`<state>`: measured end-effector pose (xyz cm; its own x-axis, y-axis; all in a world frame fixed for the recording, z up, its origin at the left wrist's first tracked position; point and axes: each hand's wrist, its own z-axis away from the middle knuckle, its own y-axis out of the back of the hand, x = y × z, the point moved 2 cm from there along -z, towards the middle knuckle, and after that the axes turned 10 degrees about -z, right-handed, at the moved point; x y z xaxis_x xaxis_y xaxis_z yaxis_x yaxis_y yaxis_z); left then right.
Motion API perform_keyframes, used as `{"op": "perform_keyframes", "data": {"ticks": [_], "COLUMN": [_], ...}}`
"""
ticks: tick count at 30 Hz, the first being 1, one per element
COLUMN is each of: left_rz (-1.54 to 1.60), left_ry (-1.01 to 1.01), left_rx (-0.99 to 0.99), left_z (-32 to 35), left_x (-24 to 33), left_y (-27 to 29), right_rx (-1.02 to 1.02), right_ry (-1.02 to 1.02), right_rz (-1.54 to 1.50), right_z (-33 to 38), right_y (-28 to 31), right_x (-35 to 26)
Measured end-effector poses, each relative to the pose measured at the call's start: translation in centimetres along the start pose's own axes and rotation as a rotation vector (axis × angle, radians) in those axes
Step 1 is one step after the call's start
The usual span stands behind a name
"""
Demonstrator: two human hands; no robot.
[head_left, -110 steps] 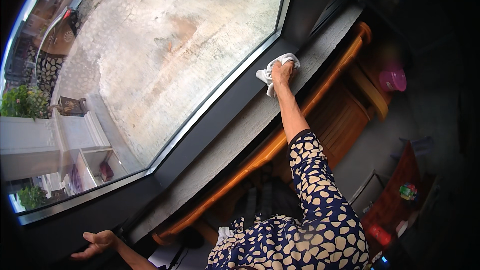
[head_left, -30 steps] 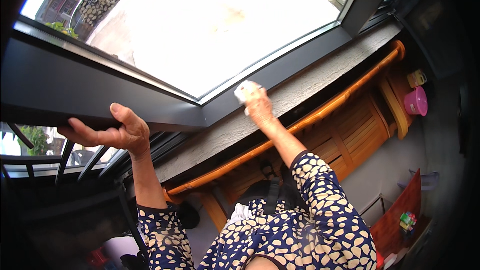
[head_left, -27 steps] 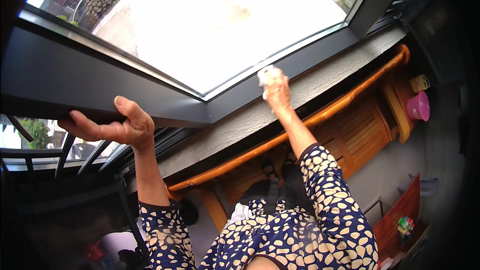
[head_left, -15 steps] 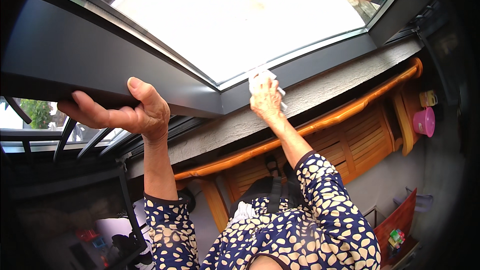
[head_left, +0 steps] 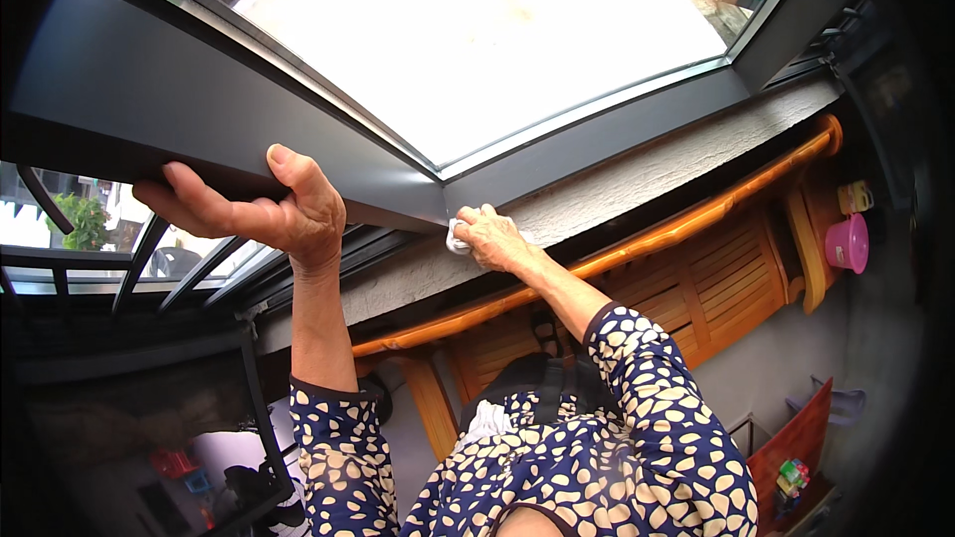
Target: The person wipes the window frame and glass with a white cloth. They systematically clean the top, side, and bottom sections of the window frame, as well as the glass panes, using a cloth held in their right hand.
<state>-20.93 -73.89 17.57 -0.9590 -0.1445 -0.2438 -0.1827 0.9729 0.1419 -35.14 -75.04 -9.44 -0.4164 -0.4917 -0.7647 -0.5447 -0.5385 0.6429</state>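
Observation:
A dark grey window frame point(head_left: 199, 89) surrounds a bright glass pane point(head_left: 487, 50) in the upper part of the view. My left hand point(head_left: 264, 209) is at the lower edge of the frame's left side, thumb up against its face and the fingers stretched out beneath it. At the frame's bottom corner, my right hand point(head_left: 489, 237) closes round a crumpled white cloth point(head_left: 458, 238) and presses it there. Most of the cloth is hidden under the fingers.
Below the window runs a rough pale sill point(head_left: 597, 209). A wooden bench point(head_left: 686, 298) stands under it. Black bars point(head_left: 129, 264) cross the opening at left. A pink bucket point(head_left: 847, 244) is at the right, and a red-topped table point(head_left: 796, 438) lower right.
My right hand has moved left and down with the cloth, from the frame's bottom rail to its corner. My left hand has shifted slightly right and up along the frame.

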Motion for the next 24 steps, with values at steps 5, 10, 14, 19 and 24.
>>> {"op": "perform_keyframes", "data": {"ticks": [5,10,14,19,24], "left_rz": [0.065,0.049,0.111,0.115,0.101], "left_ry": [-0.007,-0.005,0.017,0.04,0.034], "left_rx": [0.015,0.004,0.026,0.035,0.021], "left_z": [-0.2,0.0,-0.1,0.1,0.2], "left_x": [0.0,0.0,0.0,0.4,0.0], "left_y": [-0.2,-0.3,-0.1,-0.4,-0.2], "right_rx": [0.39,0.139,0.128,0.938,0.726], "right_ry": [0.044,-0.162,-0.28,0.055,0.106], "right_rz": [-0.099,0.053,-0.52,-0.322,0.348], "right_z": [-1.1,-1.1,-0.7,-0.8,-1.7], "right_y": [1.2,0.8,6.2,5.4,0.2], "right_x": [-1.2,-0.7,1.0,1.6,2.5]}}
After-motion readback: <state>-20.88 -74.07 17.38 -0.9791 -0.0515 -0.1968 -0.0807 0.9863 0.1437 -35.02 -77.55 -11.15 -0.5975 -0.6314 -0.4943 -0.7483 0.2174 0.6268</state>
